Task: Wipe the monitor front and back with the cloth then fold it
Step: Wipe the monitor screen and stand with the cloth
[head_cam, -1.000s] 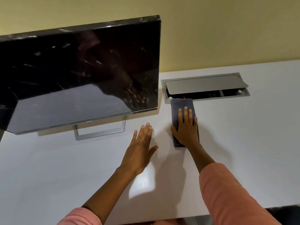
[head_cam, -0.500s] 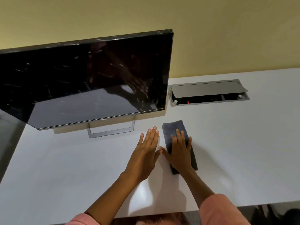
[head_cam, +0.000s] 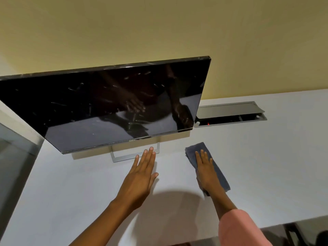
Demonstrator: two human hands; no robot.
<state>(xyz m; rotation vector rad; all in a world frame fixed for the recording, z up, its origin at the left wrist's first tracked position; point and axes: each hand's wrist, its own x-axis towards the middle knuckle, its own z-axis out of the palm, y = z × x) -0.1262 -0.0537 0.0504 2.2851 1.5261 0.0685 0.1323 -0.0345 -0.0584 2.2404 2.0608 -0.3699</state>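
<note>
Now folded cloth point(head_cam: 217, 173) lies under flat right hand point(head_cam: 206, 172); left hand point(head_cam: 140, 176) flat beside it.

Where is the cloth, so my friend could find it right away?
Start at the big black monitor on the white desk. Just past its lower right corner, in front of the silver cable box, lies the cloth under the flat right hand. It is the only soft, folded, dark grey thing there.

The right hand point(head_cam: 206, 172) has slid the cloth point(head_cam: 219, 172) toward the desk's front edge, away from the left hand point(head_cam: 140, 176)
</note>
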